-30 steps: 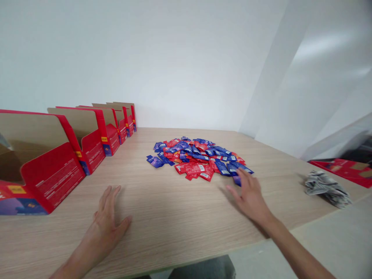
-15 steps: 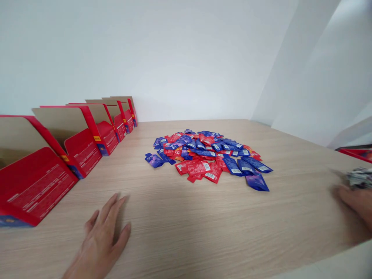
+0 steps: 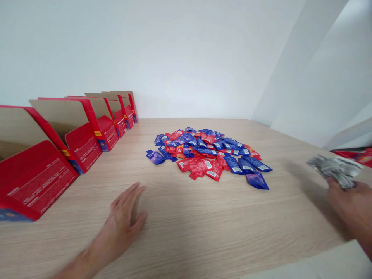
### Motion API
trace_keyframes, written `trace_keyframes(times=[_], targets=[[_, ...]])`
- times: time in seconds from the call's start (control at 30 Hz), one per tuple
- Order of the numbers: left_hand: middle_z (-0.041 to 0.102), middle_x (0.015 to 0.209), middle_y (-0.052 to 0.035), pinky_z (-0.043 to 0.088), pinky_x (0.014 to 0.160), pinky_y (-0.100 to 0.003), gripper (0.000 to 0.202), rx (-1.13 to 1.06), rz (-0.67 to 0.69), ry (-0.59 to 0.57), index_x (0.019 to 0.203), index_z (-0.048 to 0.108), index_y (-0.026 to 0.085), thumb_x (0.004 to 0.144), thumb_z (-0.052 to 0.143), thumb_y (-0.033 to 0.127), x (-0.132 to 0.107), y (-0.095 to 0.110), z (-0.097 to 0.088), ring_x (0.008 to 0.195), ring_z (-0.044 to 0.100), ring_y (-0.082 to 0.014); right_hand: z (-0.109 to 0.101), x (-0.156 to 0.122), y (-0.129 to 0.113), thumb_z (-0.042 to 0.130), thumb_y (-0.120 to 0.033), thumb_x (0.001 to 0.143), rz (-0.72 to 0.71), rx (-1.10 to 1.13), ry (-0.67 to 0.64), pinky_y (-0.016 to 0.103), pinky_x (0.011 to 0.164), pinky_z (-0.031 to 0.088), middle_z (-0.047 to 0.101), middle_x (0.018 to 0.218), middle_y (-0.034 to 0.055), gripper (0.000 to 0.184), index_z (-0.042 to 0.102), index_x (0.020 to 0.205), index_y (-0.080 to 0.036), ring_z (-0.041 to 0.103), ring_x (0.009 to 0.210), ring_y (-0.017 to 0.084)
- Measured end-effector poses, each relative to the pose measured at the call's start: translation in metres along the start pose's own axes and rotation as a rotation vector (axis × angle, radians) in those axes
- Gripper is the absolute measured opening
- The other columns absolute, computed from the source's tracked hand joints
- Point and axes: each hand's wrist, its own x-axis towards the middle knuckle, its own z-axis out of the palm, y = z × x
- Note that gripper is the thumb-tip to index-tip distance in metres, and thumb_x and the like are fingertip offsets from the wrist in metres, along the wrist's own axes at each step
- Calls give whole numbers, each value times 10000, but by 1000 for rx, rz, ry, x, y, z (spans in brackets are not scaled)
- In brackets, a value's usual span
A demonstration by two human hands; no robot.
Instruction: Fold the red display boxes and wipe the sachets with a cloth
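My right hand (image 3: 351,205) is at the table's right edge, closed around a crumpled grey-and-white wad of paper or foil (image 3: 334,167) that is lifted off the surface. My left hand (image 3: 123,223) lies flat on the wooden table (image 3: 203,221), fingers stretched out, holding nothing. Between the hands, farther back, lies a heap of small red and blue sachets (image 3: 209,155); one blue sachet (image 3: 257,181) sits at its near right edge.
A row of several open red cardboard display boxes (image 3: 81,131) runs along the left side toward the white wall. A flat red carton (image 3: 356,155) shows at the far right, beyond the table edge.
My right hand left the sachet heap, swung right to the crumpled wad and now holds it raised. My left hand slid slightly forward and right.
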Motion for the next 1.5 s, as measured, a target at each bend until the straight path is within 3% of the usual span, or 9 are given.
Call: trace_keyframes(times=[0.3,0.4,0.47,0.57,0.73,1.03,1.2,1.37,1.5], targets=[[536,1536,-184,574,1001,-500,833,-1237,-374,-138,1435,476,291,750,861,567,71,67,-4,1400,555,-367,-20,-224,-239,566,-583,944,-608,594,-483,437,844,555,752,1043,135,444,680,1115,-190,693,926,299],[678,1367,-117,621,850,-387,791,-1537,-465,11,1386,516,288,730,899,507,88,83,-2,1201,686,-304,-19,-288,-300,591,-334,982,-902,597,-741,421,915,550,715,1123,150,297,656,1224,-174,671,1043,293],[764,1154,-47,608,773,-288,655,-1554,-634,233,1281,589,258,718,906,363,95,77,-4,988,751,-224,-15,-298,-324,649,-350,973,-1150,573,-935,429,968,545,680,1250,172,452,590,1374,-149,655,1127,295],[788,917,-52,611,639,-308,436,-1586,-838,217,1173,630,188,775,791,260,100,50,-13,711,759,-216,5,-266,-327,599,-414,1026,-1315,589,-1077,429,1046,527,672,1350,150,483,570,1451,-188,656,1220,265],[775,810,-121,596,514,-353,253,-1608,-915,71,1074,628,142,864,684,270,100,24,-24,535,711,-238,63,-192,-278,729,-430,875,-1201,344,-857,644,1042,498,716,1298,203,524,696,1322,-159,666,1214,387],[695,735,-3,562,477,-312,535,-1515,-950,197,1086,596,183,582,691,32,96,27,-4,543,662,-205,77,-189,-263,387,-448,1048,-1068,331,-768,488,884,584,730,953,148,465,756,1052,-164,708,884,280],[717,805,19,588,580,-289,439,-1466,-970,410,1179,586,245,766,722,192,101,36,12,634,707,-185,49,-253,-318,256,-526,1086,-789,621,-657,492,1121,493,663,1379,217,625,592,1415,-114,630,1305,305],[785,1030,-58,618,892,-326,266,-1714,-841,400,991,684,199,906,602,437,100,49,13,1021,755,-245,26,-354,-367,287,-614,1076,-885,779,-1205,471,1320,220,216,1746,203,826,197,1673,-50,189,1635,257],[798,1025,-82,603,962,-365,335,-1717,-870,424,1025,723,169,938,541,437,94,41,3,1062,749,-270,14,-381,-367,307,-602,1082,-830,812,-1348,486,1342,105,116,1768,180,836,150,1690,-51,64,1649,265]])
